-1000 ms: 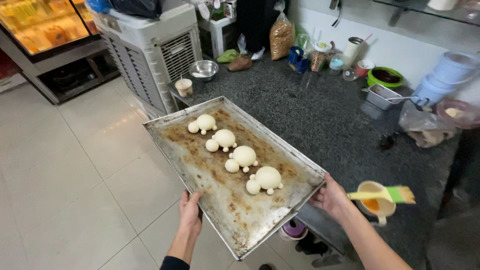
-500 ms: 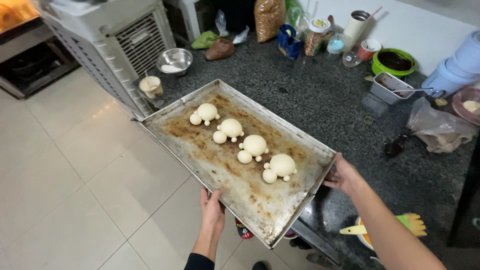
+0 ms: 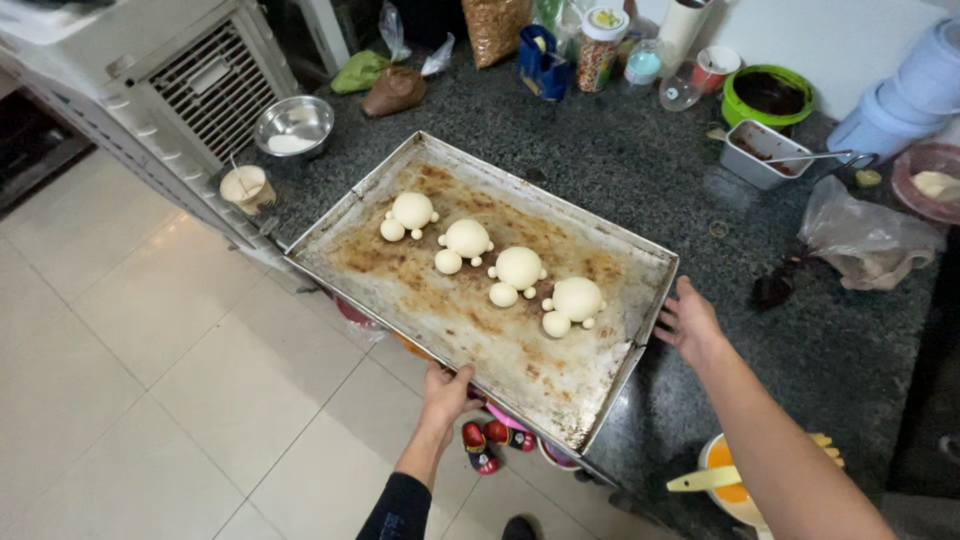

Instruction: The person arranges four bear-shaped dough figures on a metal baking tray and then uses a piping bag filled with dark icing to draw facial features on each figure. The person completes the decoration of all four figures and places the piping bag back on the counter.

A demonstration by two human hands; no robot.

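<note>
holding the near long edge of a worn, rust-stained baking tray [image 3: 560, 385], the left hand [image 3: 445, 392] has its thumb on top of the rim; its fingers are hidden underneath. the right hand [image 3: 688, 320] sits at the tray's right short edge with fingers spread, and whether it touches the rim is hard to tell. four pale dough shapes [image 3: 497, 272] lie in a diagonal row on the tray, which rests partly on a dark speckled counter [image 3: 640, 170] and juts out over a pale tiled floor [image 3: 130, 400]. small red things under the tray's near edge are too covered to make out. a steel bowl [image 3: 294, 124] stands at the counter's left end, a green bowl [image 3: 766, 94] at the back.
</note>
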